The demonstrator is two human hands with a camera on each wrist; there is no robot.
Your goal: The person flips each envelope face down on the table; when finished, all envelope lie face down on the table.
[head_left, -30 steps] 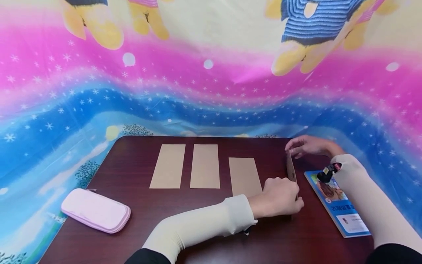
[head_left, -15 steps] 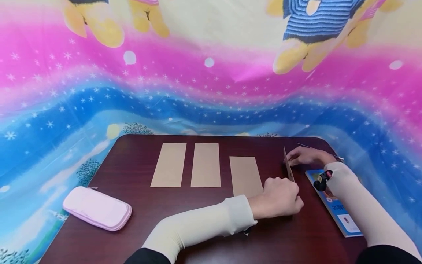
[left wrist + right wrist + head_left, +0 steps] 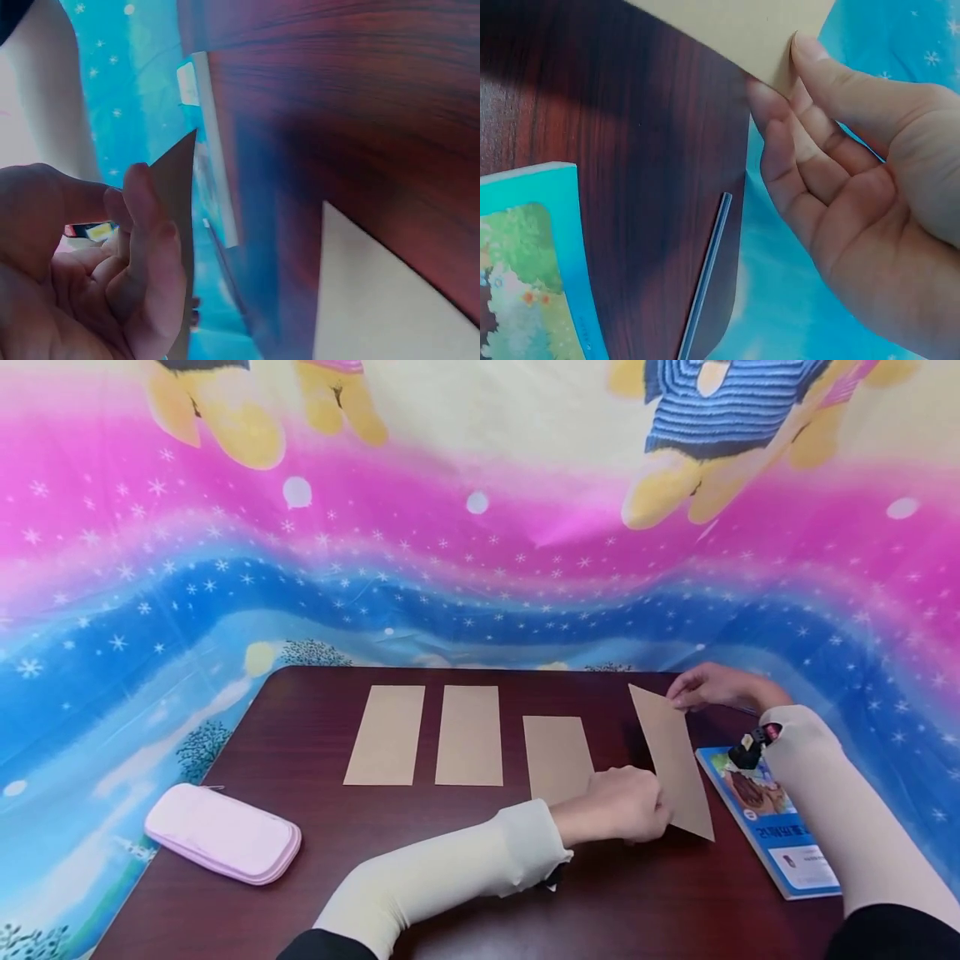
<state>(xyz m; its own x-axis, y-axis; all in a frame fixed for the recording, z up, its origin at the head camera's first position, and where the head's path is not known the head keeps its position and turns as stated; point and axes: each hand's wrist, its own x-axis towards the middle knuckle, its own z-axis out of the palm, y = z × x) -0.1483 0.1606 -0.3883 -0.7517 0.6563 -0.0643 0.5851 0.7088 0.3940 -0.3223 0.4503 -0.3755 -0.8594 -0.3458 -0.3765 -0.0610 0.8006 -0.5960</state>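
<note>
A tan rectangular card stands tilted over the right part of the dark table, its broad face toward the head camera. The right hand pinches its far corner; in the right wrist view the thumb lies on the card and the fingers are behind it. The left hand is at the card's near left side. In the left wrist view its bent fingers lie against one face of the card, with the thumb on the same side. Three similar cards lie flat in a row to the left.
A blue book with a picture cover lies under the right forearm. Beside it is a thin silvery rod. A pink zipped case sits at the left table edge. A printed cloth hangs behind the table.
The card, nearly edge-on before, has turned so its face shows, its near end swinging right. The left hand has shifted slightly left. The right hand has moved up a little.
</note>
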